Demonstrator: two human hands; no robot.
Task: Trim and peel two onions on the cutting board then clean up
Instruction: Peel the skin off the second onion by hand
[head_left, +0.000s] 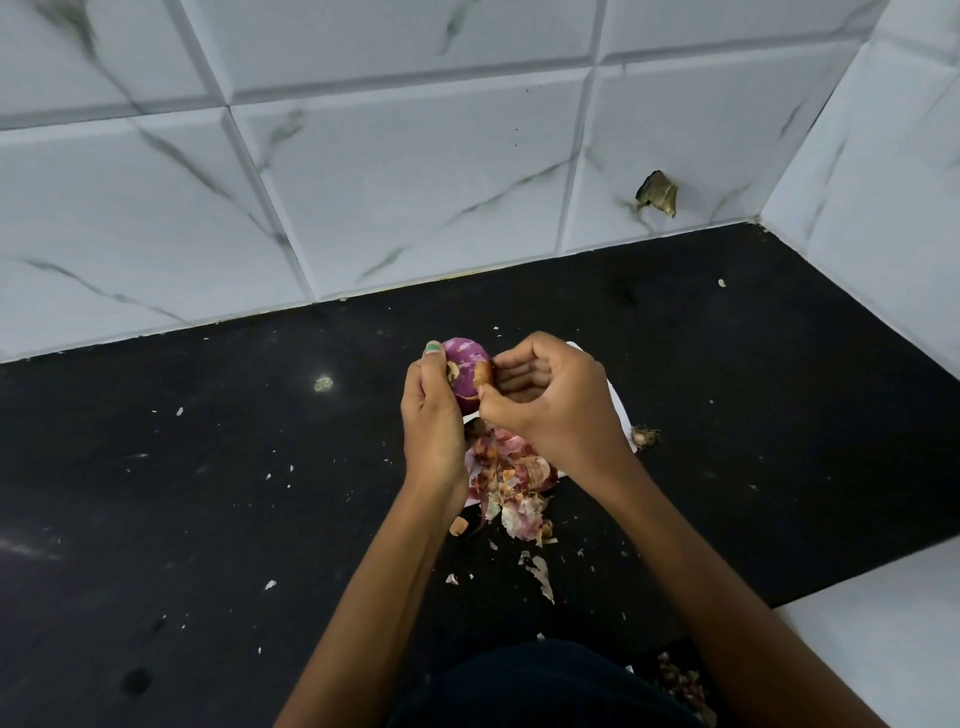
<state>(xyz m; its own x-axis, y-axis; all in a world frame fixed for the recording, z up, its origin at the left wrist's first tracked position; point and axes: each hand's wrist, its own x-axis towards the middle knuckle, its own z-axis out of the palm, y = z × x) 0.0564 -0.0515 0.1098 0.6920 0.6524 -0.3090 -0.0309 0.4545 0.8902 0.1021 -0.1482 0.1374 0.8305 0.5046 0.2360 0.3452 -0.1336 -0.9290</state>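
Here, near to far: heap of dry papery red-brown skins (511, 480) lies just below the round purple onion (466, 373). Left hand (434, 415) cradles it; right hand (548, 402) pinches a loose flake. Likely firm, slick; grip sides.

wall (415, 171): white marbled tiles, grey veins | counter (182, 493): black, speckled | corner at right

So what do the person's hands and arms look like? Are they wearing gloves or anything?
No gloves. Both the left hand and the right hand are bare, and both forearms are bare too, with no sleeves, rings, bracelets or watch showing. The left thumbnail is painted green. At the bottom edge there is some dark clothing.
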